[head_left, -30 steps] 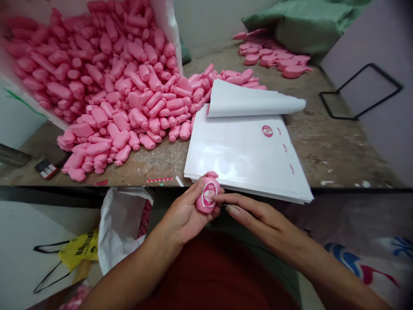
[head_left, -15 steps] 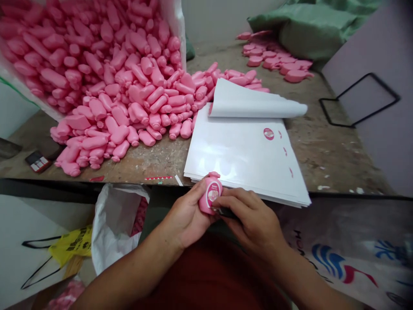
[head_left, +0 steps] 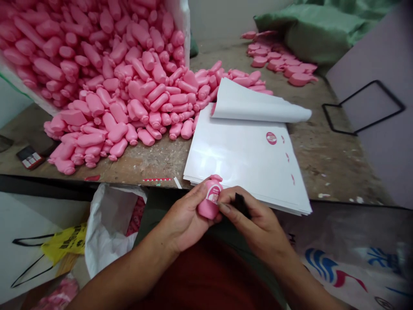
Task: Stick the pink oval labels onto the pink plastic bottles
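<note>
Starting well left of the grip: noting a small dark-and-white object (head_left: 30, 157) on the bench (head_left: 155, 161), type unclear. Ahead and left of the grip, seeing a heap of pink bottles (head_left: 119, 132); below and left, an open white sack (head_left: 108, 241). At the grip, finding the left hand (head_left: 185, 219) wrapped round 1 pink bottle (head_left: 208, 210), neck pointing away from the body, oval label (head_left: 213, 189) facing up. Just right, finding the right hand (head_left: 254, 219) with thumb and forefinger closed in at the label's edge, clasping a dark tool (head_left: 241, 204) of unclear kind. Ahead and right of the grip, logging stacked label sheets (head_left: 232, 150), 1 full oval (head_left: 271, 138) on top. Judging the step in hand as adjusting the label; cannot tell lifting from pressing. Next, probably needing a steady left hold and light, even work along the label's edge.
</note>
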A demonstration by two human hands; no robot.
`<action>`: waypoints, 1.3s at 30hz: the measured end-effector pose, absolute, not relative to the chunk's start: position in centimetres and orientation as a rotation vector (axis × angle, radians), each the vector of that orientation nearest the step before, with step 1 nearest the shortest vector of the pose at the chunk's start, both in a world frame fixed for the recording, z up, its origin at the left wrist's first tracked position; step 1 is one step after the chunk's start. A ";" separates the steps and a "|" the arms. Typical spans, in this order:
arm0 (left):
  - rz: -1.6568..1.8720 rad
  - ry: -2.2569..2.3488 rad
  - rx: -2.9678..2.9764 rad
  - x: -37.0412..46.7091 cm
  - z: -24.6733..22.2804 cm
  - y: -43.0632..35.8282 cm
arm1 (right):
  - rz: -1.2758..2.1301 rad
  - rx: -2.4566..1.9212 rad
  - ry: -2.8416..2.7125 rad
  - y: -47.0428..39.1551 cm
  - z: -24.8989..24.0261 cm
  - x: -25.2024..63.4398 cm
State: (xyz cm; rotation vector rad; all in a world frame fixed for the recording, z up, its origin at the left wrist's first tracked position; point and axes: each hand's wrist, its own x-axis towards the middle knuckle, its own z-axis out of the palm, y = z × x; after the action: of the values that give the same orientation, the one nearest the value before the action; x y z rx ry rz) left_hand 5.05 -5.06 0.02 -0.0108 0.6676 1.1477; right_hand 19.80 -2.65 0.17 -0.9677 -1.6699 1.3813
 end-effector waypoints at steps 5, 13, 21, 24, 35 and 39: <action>1.102 0.648 -0.025 5.0 0.2 -4.9 | 1.683 -1.123 -1.316 -2.4 0.1 21.4; 1.120 0.654 -0.034 5.5 0.1 -4.8 | 1.319 -1.214 -1.673 -1.8 0.8 20.9; 1.191 0.690 0.107 5.7 0.1 -4.9 | 1.578 -1.304 -1.593 -1.5 -0.1 21.1; 1.198 0.700 0.113 5.7 -0.1 -4.8 | 1.511 -1.245 -1.616 -1.7 -0.1 20.9; 1.217 0.720 0.096 5.5 -0.4 -4.8 | 0.909 -0.971 -1.840 -2.8 -0.4 20.8; 1.214 0.766 0.134 5.2 -0.3 -4.9 | 1.081 -1.064 -1.680 -3.0 0.0 21.0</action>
State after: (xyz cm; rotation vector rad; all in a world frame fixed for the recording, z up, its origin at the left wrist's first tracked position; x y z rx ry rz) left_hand 5.22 -4.85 -0.25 0.1335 0.7655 1.2141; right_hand 20.96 -3.03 0.02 -1.0643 -1.6798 1.0806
